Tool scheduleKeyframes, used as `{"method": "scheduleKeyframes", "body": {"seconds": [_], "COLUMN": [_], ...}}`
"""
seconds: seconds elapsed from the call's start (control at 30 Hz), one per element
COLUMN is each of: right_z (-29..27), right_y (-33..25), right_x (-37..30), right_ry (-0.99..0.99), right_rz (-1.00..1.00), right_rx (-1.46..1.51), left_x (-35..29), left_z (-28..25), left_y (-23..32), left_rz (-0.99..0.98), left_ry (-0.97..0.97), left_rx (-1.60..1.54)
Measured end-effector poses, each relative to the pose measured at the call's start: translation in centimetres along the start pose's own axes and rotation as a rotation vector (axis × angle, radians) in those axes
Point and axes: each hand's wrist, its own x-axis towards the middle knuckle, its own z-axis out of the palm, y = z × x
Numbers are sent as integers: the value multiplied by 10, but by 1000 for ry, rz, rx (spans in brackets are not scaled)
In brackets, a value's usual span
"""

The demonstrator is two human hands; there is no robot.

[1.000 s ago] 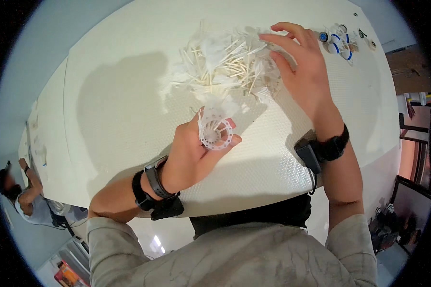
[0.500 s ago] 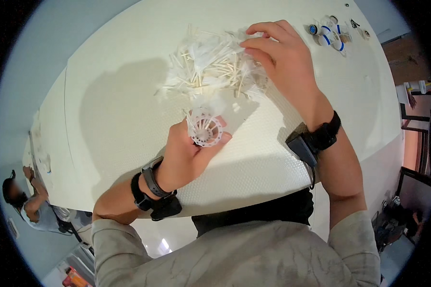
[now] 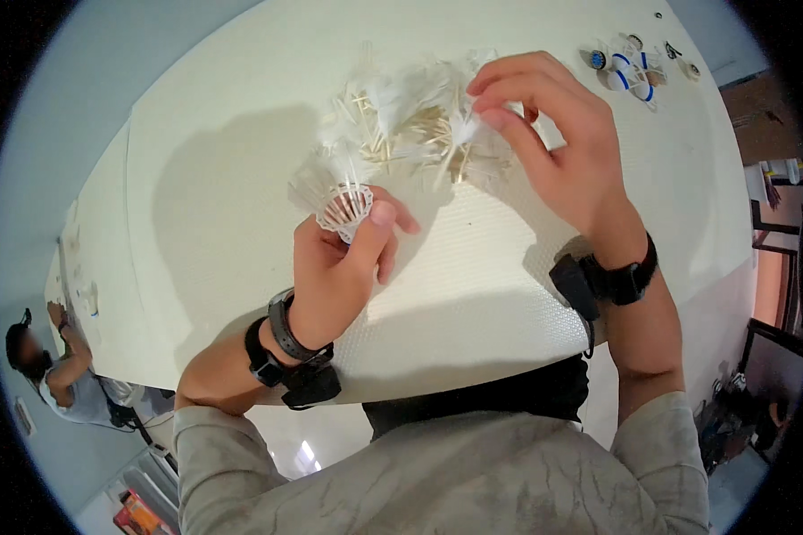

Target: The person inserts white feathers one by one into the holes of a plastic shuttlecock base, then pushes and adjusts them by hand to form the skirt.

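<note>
My left hand (image 3: 335,267) is closed around a shuttlecock (image 3: 345,209). White feathers are set into its white, perforated plastic frame, whose ringed end tilts toward me while the feathers fan out to the far left. Farther off on the table lies a loose pile of white feathers (image 3: 393,116) with pale quills, heaped and overlapping. At the right side of this pile is my right hand (image 3: 567,134), its thumb and fingertips brought together at a white feather (image 3: 464,129). The fingers partly cover where that feather is gripped.
A white table (image 3: 214,241) with a textured near part spreads under my hands. At its far right stand several clear and white pieces with blue bands (image 3: 632,76), beside small dark parts (image 3: 674,51). Another person (image 3: 67,374) works at the table's far left.
My left hand has shifted slightly left and turned the shuttlecock, so its open ring no longer faces straight up at me. My right hand has moved a little right and nearer.
</note>
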Motion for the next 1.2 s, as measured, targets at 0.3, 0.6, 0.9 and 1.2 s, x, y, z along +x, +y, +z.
{"method": "scheduleKeyframes", "body": {"seconds": [0.3,0.6,0.9,1.2], "right_z": [7,20,21,23], "right_y": [-22,-32,-34,-33], "right_x": [-5,-18,-15,-25], "right_ry": [-51,-43,-60,-324], "right_rz": [-133,71,307,427], "right_rx": [96,426,540,747], "left_x": [-5,-1,-2,-3], "left_z": [6,-1,3,6], "left_y": [6,4,-11,-1], "left_rz": [4,-124,-73,-27], "left_ry": [-75,-316,-128,-117], "left_rx": [-157,-425,-452,-304]}}
